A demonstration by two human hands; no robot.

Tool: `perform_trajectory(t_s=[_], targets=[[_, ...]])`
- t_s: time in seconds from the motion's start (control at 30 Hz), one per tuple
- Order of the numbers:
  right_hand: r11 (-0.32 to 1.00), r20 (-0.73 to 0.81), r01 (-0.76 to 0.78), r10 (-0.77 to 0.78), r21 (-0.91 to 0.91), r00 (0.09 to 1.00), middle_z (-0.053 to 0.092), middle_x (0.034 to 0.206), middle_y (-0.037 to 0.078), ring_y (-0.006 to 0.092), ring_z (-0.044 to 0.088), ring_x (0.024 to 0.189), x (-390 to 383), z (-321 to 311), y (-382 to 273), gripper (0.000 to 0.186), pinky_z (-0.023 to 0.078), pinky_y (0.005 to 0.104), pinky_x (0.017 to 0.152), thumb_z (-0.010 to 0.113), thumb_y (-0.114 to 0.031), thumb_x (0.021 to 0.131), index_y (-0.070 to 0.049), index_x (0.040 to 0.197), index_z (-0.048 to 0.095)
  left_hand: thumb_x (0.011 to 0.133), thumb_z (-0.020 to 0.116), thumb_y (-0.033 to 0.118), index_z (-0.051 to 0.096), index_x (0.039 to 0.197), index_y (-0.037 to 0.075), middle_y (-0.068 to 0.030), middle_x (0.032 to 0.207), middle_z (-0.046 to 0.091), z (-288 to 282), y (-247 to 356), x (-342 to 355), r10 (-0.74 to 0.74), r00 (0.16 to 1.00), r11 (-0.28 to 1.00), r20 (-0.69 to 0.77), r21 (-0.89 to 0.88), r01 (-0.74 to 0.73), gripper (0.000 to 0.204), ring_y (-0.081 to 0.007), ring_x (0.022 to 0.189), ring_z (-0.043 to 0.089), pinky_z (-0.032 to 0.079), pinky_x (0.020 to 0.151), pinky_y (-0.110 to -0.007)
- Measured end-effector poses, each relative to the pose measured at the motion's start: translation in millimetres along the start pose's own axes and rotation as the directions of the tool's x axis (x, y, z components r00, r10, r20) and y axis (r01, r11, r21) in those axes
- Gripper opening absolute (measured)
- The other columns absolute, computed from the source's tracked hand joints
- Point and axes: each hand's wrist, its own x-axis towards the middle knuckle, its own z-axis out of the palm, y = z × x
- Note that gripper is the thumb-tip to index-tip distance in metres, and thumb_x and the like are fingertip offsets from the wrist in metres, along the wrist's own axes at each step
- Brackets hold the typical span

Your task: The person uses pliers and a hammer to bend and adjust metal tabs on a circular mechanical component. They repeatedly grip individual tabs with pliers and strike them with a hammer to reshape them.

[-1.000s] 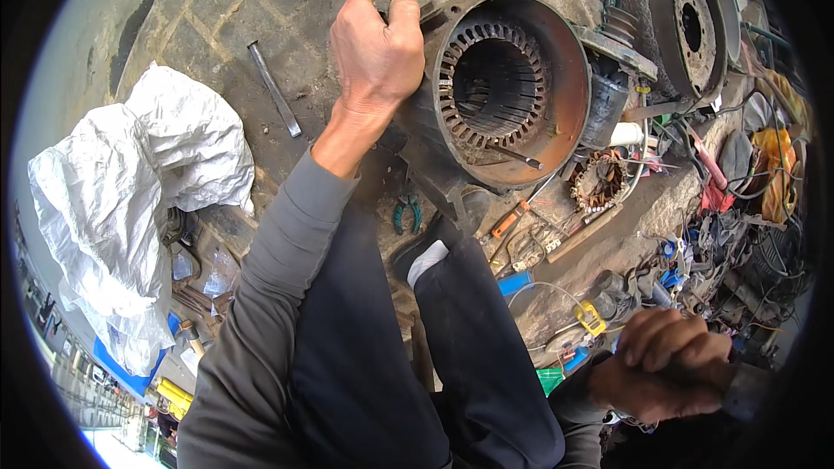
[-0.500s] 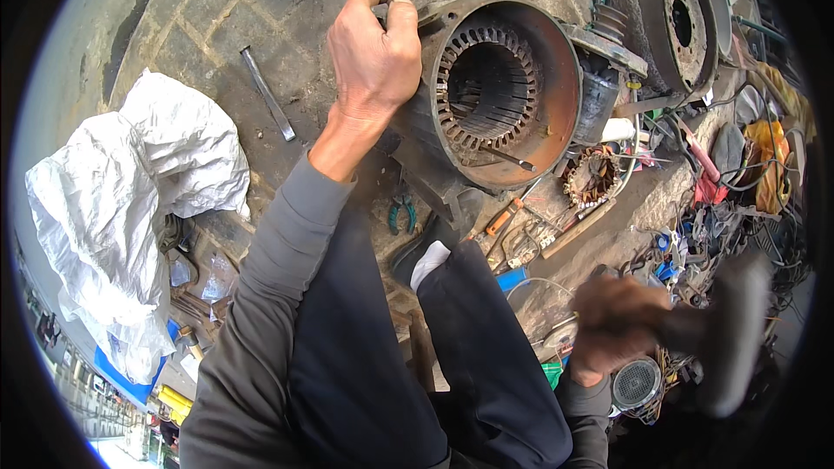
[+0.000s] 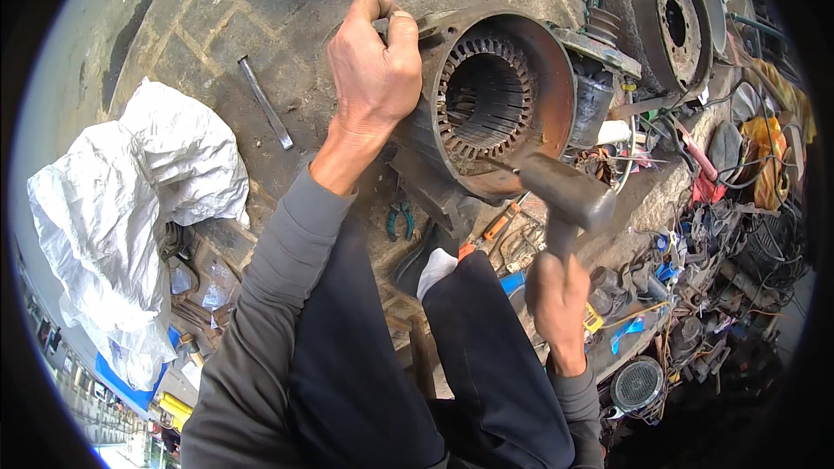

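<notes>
Rusty round motor shell point(image 3: 499, 100), ribbed inside, lying on gritty pavement at upper centre. Left hand point(image 3: 373, 69) fisted around a thin metal tool point(image 3: 430, 28) at its rim; right hand point(image 3: 556, 295) gripping a heavy steel hammer point(image 3: 565, 191) just below. Crumpled white sack point(image 3: 130, 200) far left.

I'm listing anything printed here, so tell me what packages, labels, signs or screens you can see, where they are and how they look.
White sack: crumpled woven plastic bag on the ground, left of the left arm.
Labels, signs, screens: none that I can make out.
</notes>
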Motion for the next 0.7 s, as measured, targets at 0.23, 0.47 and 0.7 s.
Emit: perform_trajectory(t_s=[0.23,0.47,0.7], targets=[[0.955,-0.12,0.252,-0.235,0.157,0.965,0.051,0.064,0.002,0.0115,0.047,0.049,-19,-40,-40,0.044,0.037,0.0279,0.043,0.058,-0.046,0.107,-0.003,0.098,0.052,0.094,0.062,0.017,0.066,0.094,-0.004,-0.0236,0.08,0.07,3,-4,-3,0.022,1.0,1.0,-0.007,-0.017,-0.022,0.022,-0.0368,0.072,0.07,0.054,0.071,-0.044],[0.95,0.203,0.035,0.03,-0.309,0.979,0.05,0.072,-0.002,0.0093,0.038,0.058,3,15,-2,0.039,0.034,0.0274,0.053,0.055,-0.04,0.112,-0.002,0.105,0.057,0.094,0.062,0.018,0.066,0.094,-0.004,-0.0237,0.08,0.07,0,-1,-3,-0.038,0.999,0.999,0.022,-0.01,0.038,0.023,-0.0372,0.075,0.07,0.053,0.072,-0.044],[0.902,-0.167,0.212,-0.159,0.377,0.973,0.049,0.064,0.005,0.016,0.048,0.046,-31,-27,-41,0.058,0.04,0.0323,0.038,0.05,-0.064,0.107,-0.008,0.097,0.051,0.094,0.061,0.02,0.067,0.094,-0.005,-0.0239,0.079,0.069,0,-4,-1,-0.015,1.0,1.0,0.019,-0.008,0.015,0.025,-0.0368,0.074,0.068,0.053,0.072,-0.044]])
